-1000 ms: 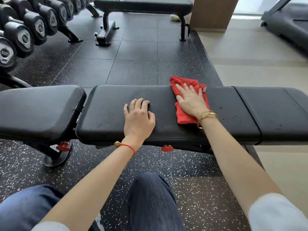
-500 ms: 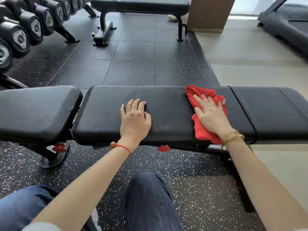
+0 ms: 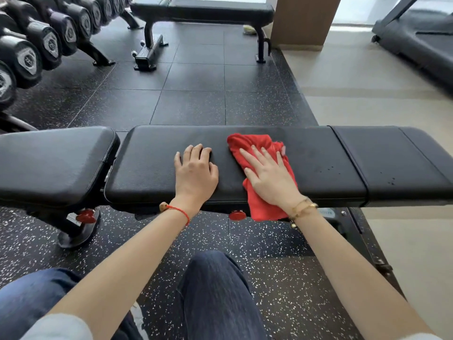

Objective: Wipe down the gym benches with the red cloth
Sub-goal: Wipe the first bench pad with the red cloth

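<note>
A black padded gym bench [image 3: 152, 163] stretches across the view in front of me. The red cloth [image 3: 255, 148] lies on its long middle pad, its near end hanging over the front edge. My right hand [image 3: 267, 175] presses flat on the cloth with straight, spread fingers. My left hand [image 3: 195, 171] rests flat on the bare pad just left of the cloth, fingers slightly bent at the tips. A second black bench [image 3: 208, 11] stands farther back on the floor.
A rack of dumbbells [image 3: 36, 42] lines the far left. A treadmill [image 3: 421, 38] sits at the far right on the light floor. A wooden pillar [image 3: 304, 20] rises behind the second bench. My knees [image 3: 215, 290] are close under the near bench.
My right hand slid the red cloth to the right along the pad, then back left toward my left hand. The left hand stayed in place.
</note>
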A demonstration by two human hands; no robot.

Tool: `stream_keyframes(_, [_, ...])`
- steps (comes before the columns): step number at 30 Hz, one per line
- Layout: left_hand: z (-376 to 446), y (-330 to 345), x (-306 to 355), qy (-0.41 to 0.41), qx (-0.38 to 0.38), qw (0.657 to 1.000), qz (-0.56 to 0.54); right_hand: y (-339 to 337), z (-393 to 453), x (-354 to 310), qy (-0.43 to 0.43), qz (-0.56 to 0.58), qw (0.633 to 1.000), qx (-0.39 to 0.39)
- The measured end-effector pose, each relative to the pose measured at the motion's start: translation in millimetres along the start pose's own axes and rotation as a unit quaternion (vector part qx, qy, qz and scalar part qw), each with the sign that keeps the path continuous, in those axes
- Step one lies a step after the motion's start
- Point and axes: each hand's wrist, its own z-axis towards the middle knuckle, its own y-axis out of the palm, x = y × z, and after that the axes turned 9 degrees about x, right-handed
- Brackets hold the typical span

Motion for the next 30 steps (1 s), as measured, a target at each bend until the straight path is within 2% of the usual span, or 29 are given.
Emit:
stream_keyframes(2, [2, 0, 3, 0.007, 0.001, 1.000, -0.003, -6, -20, 17, 0.027, -0.013, 0.999, 0.018])
stream_keyframes(6, [5, -2, 15, 0.006, 0.015, 0.997, -0.075, -17, -42, 60, 0.105, -0.041, 0.993, 0.046])
stream_keyframes(10, [3, 7, 31, 0.041, -0.018, 0.998, -0.041, -29, -42, 112, 0.209, -0.040, 0.976, 0.041])
stream_keyframes(13, [3, 13, 30, 0.042, -0.020, 0.998, -0.030, -34, -16, 139, 0.242, -0.034, 0.970, 0.014])
stream_keyframes(19, [2, 13, 31, 0.043, -0.015, 0.999, -0.025, -29, 42, 126, 0.209, -0.025, 0.977, -0.030])
stream_keyframes(25, [2, 15, 27, 0.046, -0.012, 0.998, -0.037, -14, -14, 90, 0.084, -0.003, 0.996, 0.013])
stream_keyframes(27, [1, 15, 25, 0.050, -0.015, 0.998, -0.037, -16, -32, 97, 0.085, -0.004, 0.996, 0.024])
stream_keyframes(30, [1, 16, 24, 0.050, -0.020, 0.998, -0.039, -23, -32, 118, 0.142, -0.010, 0.989, 0.030])
